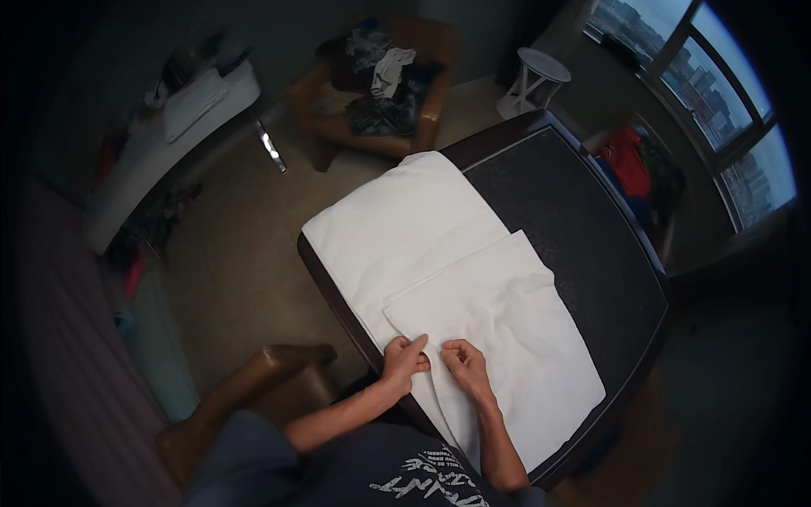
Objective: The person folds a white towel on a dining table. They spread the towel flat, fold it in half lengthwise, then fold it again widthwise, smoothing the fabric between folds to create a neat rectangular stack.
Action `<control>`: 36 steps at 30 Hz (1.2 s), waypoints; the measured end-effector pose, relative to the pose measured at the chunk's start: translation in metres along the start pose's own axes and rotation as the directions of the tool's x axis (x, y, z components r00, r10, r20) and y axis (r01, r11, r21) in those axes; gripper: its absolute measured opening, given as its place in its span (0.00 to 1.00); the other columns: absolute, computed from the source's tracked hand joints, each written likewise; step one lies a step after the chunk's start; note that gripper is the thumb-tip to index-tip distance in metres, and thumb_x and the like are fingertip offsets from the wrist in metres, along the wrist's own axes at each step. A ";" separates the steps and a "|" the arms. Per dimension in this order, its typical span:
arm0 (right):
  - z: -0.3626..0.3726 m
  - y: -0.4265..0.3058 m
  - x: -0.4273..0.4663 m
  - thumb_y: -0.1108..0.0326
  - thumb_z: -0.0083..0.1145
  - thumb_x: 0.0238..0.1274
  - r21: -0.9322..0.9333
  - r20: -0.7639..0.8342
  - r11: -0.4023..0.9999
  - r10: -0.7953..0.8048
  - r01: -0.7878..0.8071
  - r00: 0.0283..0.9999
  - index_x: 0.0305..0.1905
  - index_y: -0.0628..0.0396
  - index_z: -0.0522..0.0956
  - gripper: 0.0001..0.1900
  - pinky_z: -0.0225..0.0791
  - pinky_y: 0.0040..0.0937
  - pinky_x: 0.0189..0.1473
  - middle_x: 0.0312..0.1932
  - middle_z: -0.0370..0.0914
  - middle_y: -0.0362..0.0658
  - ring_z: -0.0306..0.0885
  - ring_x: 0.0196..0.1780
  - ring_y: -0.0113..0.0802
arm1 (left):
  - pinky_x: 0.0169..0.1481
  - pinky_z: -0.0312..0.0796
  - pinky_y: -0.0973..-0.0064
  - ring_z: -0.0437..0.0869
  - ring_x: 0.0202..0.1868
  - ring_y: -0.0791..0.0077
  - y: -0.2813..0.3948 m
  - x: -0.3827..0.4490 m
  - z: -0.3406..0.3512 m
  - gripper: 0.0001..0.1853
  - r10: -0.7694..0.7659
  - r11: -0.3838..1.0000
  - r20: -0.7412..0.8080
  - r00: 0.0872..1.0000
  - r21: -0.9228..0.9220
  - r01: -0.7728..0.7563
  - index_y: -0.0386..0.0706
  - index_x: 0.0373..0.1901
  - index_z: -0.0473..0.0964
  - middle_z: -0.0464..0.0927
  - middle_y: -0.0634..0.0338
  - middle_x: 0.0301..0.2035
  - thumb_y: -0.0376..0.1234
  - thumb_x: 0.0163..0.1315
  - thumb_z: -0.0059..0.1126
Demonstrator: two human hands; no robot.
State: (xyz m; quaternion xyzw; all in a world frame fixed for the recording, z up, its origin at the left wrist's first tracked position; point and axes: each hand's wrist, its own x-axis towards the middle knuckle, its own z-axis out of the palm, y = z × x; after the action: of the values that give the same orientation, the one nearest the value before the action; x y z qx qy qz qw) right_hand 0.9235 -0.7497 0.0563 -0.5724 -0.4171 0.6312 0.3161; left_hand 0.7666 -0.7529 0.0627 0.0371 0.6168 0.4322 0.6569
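Observation:
A large white cloth, apparently a towel (405,222), lies partly folded over the dark table (570,190). One layer doubles back on itself, and its folded flap (469,272) has creases towards the right. Near the table's left edge, my left hand (403,364) grips the border of this upper layer between thumb and fingers. My right hand (464,364) is close beside it, with curled fingers pinching the same cloth. The fingertips of both hands partly hide the edge between them.
A brown leather armchair (427,120) heaped with clothes stands beyond the table. Another brown chair (272,380) is close on my left. A white round side table (543,64) is by the window, and a white desk (171,149) curves along the left wall.

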 end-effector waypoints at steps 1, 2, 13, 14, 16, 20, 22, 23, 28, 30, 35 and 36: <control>-0.003 -0.004 -0.001 0.67 0.58 0.66 0.034 0.006 0.999 0.012 -0.012 1.000 0.46 0.60 0.78 0.09 0.66 0.20 0.38 0.32 0.79 0.35 0.73 0.35 0.19 | 0.29 0.79 0.71 0.80 0.26 0.72 0.004 0.005 -0.001 0.15 -0.006 0.999 -0.029 1.000 -0.037 0.005 0.40 0.31 0.69 0.76 0.58 0.26 0.38 0.62 0.66; -0.007 -0.007 0.000 0.67 0.58 0.66 0.068 0.013 0.997 0.023 -0.024 1.000 0.46 0.59 0.78 0.09 0.67 0.21 0.38 0.32 0.79 0.35 0.73 0.35 0.19 | 0.30 0.79 0.71 0.80 0.26 0.72 0.011 0.013 0.000 0.15 0.016 1.000 -0.058 0.998 -0.021 -0.017 0.40 0.31 0.69 0.76 0.57 0.27 0.38 0.62 0.67; -0.157 -0.070 0.099 0.69 0.57 0.65 -0.345 -0.517 0.917 -0.363 0.200 0.775 0.47 0.61 0.79 0.10 0.69 0.26 0.41 0.32 0.79 0.39 0.75 0.34 0.27 | 0.31 0.81 0.72 0.85 0.32 0.70 0.056 0.037 -0.005 0.11 0.149 0.982 -0.109 0.983 0.135 -0.134 0.36 0.38 0.73 0.80 0.54 0.35 0.34 0.63 0.64; -0.163 -0.077 0.108 0.68 0.58 0.64 -0.417 -0.539 0.894 -0.388 0.164 0.748 0.48 0.61 0.80 0.11 0.71 0.29 0.43 0.32 0.81 0.41 0.77 0.34 0.31 | 0.31 0.81 0.72 0.84 0.31 0.70 0.058 0.040 -0.008 0.11 0.153 0.980 -0.092 0.984 0.143 -0.139 0.36 0.38 0.74 0.80 0.54 0.34 0.33 0.63 0.63; -0.183 -0.069 0.136 0.65 0.59 0.63 -0.612 -0.528 0.787 -0.481 0.079 0.700 0.51 0.64 0.78 0.16 0.70 0.30 0.42 0.34 0.81 0.42 0.78 0.36 0.31 | 0.30 0.81 0.72 0.84 0.31 0.71 0.061 0.048 -0.010 0.10 0.160 0.976 -0.043 0.986 0.160 -0.151 0.35 0.39 0.74 0.80 0.55 0.34 0.32 0.62 0.63; -0.180 -0.064 0.183 0.64 0.61 0.57 -0.751 -0.442 0.656 -0.418 -0.073 0.794 0.48 0.65 0.80 0.17 0.72 0.35 0.42 0.31 0.83 0.47 0.80 0.34 0.36 | 0.27 0.80 0.74 0.83 0.29 0.74 0.061 0.063 -0.027 0.09 0.133 0.954 0.098 0.986 0.258 -0.154 0.34 0.37 0.75 0.79 0.59 0.31 0.30 0.60 0.63; -0.177 -0.061 0.197 0.70 0.61 0.54 -0.800 -0.410 0.584 -0.367 -0.136 0.835 0.37 0.62 0.82 0.08 0.72 0.33 0.35 0.24 0.80 0.42 0.78 0.27 0.33 | 0.27 0.80 0.74 0.82 0.29 0.75 0.065 0.066 -0.033 0.10 0.054 0.956 0.142 0.988 0.278 -0.092 0.34 0.37 0.75 0.78 0.59 0.30 0.30 0.59 0.63; -0.180 -0.058 0.200 0.71 0.60 0.54 -0.736 -0.452 0.666 -0.346 -0.124 0.822 0.36 0.61 0.82 0.06 0.70 0.31 0.34 0.23 0.79 0.40 0.76 0.26 0.30 | 0.27 0.80 0.74 0.82 0.28 0.75 0.068 0.069 -0.036 0.10 0.013 0.956 0.166 0.986 0.288 -0.061 0.34 0.37 0.75 0.78 0.59 0.30 0.30 0.58 0.64; -0.165 -0.080 0.179 0.77 0.58 0.55 -0.626 -0.524 0.774 -0.331 -0.092 0.785 0.30 0.59 0.77 0.01 0.64 0.24 0.28 0.19 0.71 0.32 0.68 0.23 0.20 | 0.26 0.79 0.76 0.80 0.25 0.78 0.099 0.066 -0.036 0.10 -0.094 0.897 0.385 0.918 0.433 -0.090 0.33 0.35 0.76 0.74 0.62 0.25 0.31 0.56 0.64; -0.160 -0.086 0.173 0.77 0.57 0.56 -0.598 -0.512 0.801 -0.369 -0.014 0.775 0.31 0.58 0.76 0.02 0.63 0.24 0.28 0.20 0.70 0.31 0.66 0.24 0.20 | 0.25 0.77 0.78 0.78 0.22 0.79 0.113 0.072 -0.038 0.11 -0.109 0.883 0.500 0.859 0.446 -0.147 0.32 0.33 0.75 0.74 0.63 0.23 0.31 0.56 0.65; -0.148 -0.132 0.151 0.77 0.57 0.61 -0.330 -0.513 0.943 -0.212 0.037 0.832 0.31 0.55 0.74 0.05 0.56 0.19 0.27 0.22 0.67 0.28 0.61 0.25 0.14 | 0.29 0.77 0.79 0.82 0.27 0.78 0.125 0.080 -0.057 0.10 -0.191 0.857 0.700 0.689 0.461 -0.230 0.32 0.38 0.76 0.79 0.58 0.28 0.29 0.61 0.64; -0.138 -0.155 0.141 0.77 0.57 0.61 -0.349 -0.490 0.933 -0.263 0.089 0.831 0.31 0.54 0.73 0.06 0.54 0.17 0.27 0.22 0.66 0.27 0.59 0.26 0.13 | 0.30 0.77 0.79 0.82 0.27 0.78 0.142 0.071 -0.056 0.10 -0.223 0.851 0.735 0.640 0.467 -0.240 0.32 0.38 0.76 0.79 0.59 0.29 0.29 0.61 0.64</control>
State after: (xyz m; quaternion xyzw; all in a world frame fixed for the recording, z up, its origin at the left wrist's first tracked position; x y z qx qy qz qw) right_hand 1.0268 -0.5336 0.1297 -0.7250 -0.4597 0.3429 0.3814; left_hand 0.6354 -0.6483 0.0771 0.3976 0.3715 0.1923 0.8166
